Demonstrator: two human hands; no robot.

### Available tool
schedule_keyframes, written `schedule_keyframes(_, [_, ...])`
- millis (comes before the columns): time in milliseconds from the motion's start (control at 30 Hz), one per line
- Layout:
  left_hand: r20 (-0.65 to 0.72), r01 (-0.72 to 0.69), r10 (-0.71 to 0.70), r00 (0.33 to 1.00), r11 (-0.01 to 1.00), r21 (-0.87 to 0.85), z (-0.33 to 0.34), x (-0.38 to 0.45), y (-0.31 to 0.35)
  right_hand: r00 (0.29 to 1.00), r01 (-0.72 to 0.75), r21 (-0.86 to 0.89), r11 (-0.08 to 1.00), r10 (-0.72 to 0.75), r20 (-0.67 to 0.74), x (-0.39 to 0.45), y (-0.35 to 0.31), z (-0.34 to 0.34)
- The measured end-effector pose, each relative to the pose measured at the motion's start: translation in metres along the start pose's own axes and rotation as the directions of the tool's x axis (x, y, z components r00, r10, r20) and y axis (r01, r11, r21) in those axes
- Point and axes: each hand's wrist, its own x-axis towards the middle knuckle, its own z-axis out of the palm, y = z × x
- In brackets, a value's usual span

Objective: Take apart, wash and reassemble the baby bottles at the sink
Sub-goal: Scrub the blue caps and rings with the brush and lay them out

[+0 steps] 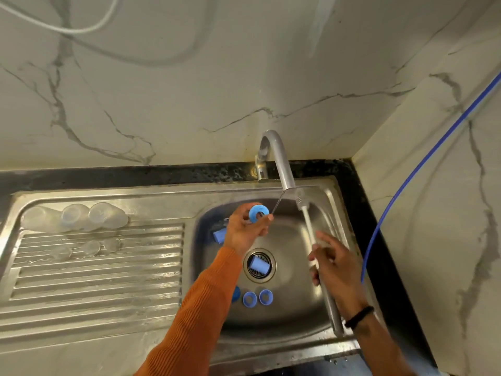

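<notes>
Head view puts the blue screw ring [259, 211] in your left hand [245, 233], pinched between thumb and fingertips and held over the sink basin [292, 240], just below and left of the tap spout [283, 169]. Your right hand [334, 263] is to the right of that grip, fingers curled loosely round the white handle of a bottle brush [309, 226] whose grey head points up toward the spout's mouth. Below your left hand a blue cap [257, 264] lies on the drain strainer [259, 265], and another blue piece [218, 236] shows just left of your wrist. Nearer you, two blue rings [257, 297] sit side by side on the basin floor, with a third blue part partly hidden by your orange sleeve [200, 308]. Well left of the grip, clear bottles [76, 217] lie on the draining board [97, 267], with clear teats [92, 248] just in front of them. A black band [359, 317] circles your right wrist.
</notes>
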Motion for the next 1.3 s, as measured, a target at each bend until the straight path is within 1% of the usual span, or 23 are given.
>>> schedule_keyframes(100, [0.034,0.106,-0.102,0.994,0.980,-0.171,-0.015,-0.002,-0.002,0.990,-0.007,0.026,1.000,0.003,0.144,-0.053,-0.007,-0.008])
schedule_keyframes(200, [0.069,0.192,-0.179,0.981,0.929,-0.318,-0.022,-0.007,0.001,0.980,0.008,0.013,1.000,-0.011,0.198,-0.086,-0.016,-0.014])
schedule_keyframes(233, [0.079,0.230,-0.217,0.973,0.897,-0.377,-0.022,-0.009,0.003,0.977,0.014,0.006,1.000,-0.015,0.211,-0.092,-0.018,-0.015])
schedule_keyframes(300, [0.101,0.320,-0.315,0.944,0.791,-0.521,-0.019,-0.012,0.007,0.971,0.021,-0.044,0.999,-0.010,0.239,-0.098,-0.020,-0.014])
schedule_keyframes(367, [0.134,0.361,-0.361,0.923,0.690,-0.627,-0.016,-0.015,0.008,0.961,0.015,-0.102,0.995,0.014,0.277,-0.099,-0.020,-0.013])
schedule_keyframes(400, [0.153,0.370,-0.363,0.919,0.662,-0.651,-0.015,-0.017,0.009,0.954,0.008,-0.114,0.993,0.027,0.299,-0.099,-0.019,-0.011])
schedule_keyframes(433, [0.176,0.375,-0.351,0.920,0.652,-0.659,-0.015,-0.020,0.009,0.949,-0.002,-0.111,0.994,0.036,0.314,-0.098,-0.018,-0.009])
schedule_keyframes(500, [0.223,0.379,-0.310,0.924,0.669,-0.639,-0.013,-0.025,0.010,0.952,-0.035,-0.062,0.997,0.052,0.300,-0.096,-0.017,-0.002])
schedule_keyframes(567, [0.235,0.374,-0.291,0.927,0.690,-0.620,-0.008,-0.030,0.011,0.958,-0.086,0.061,0.994,0.066,0.279,-0.094,-0.016,0.006])
schedule_keyframes(633, [0.225,0.354,-0.274,0.935,0.684,-0.638,-0.002,-0.035,0.012,0.957,-0.125,0.218,0.968,0.060,0.284,-0.095,-0.017,0.014])
schedule_keyframes(700, [0.230,0.338,-0.247,0.941,0.665,-0.666,0.002,-0.036,0.015,0.956,-0.125,0.298,0.946,0.034,0.292,-0.098,-0.021,0.019])
schedule_keyframes(800, [0.265,0.339,-0.213,0.941,0.603,-0.721,0.004,-0.037,0.024,0.959,-0.074,0.282,0.957,-0.009,0.282,-0.100,-0.027,0.019])
schedule_keyframes(900, [0.274,0.344,-0.209,0.939,0.541,-0.768,0.009,-0.037,0.027,0.967,-0.042,0.244,0.969,-0.022,0.254,-0.104,-0.027,0.015])
schedule_keyframes(1000, [0.287,0.354,-0.209,0.935,0.510,-0.784,0.015,-0.039,0.025,0.974,-0.049,0.305,0.951,-0.022,0.224,-0.110,-0.027,0.017])
schedule_keyframes(1067, [0.297,0.355,-0.194,0.935,0.525,-0.774,0.017,-0.040,0.026,0.974,-0.054,0.332,0.942,-0.023,0.225,-0.111,-0.028,0.019])
schedule_keyframes(1133, [0.308,0.360,-0.187,0.933,0.550,-0.754,0.015,-0.039,0.030,0.972,-0.022,0.302,0.953,-0.051,0.230,-0.111,-0.029,0.018])
schedule_keyframes(1300, [0.234,0.308,-0.199,0.952,0.618,-0.723,0.008,-0.038,0.038,0.950,0.088,0.052,0.995,-0.100,0.297,-0.104,-0.030,0.002])
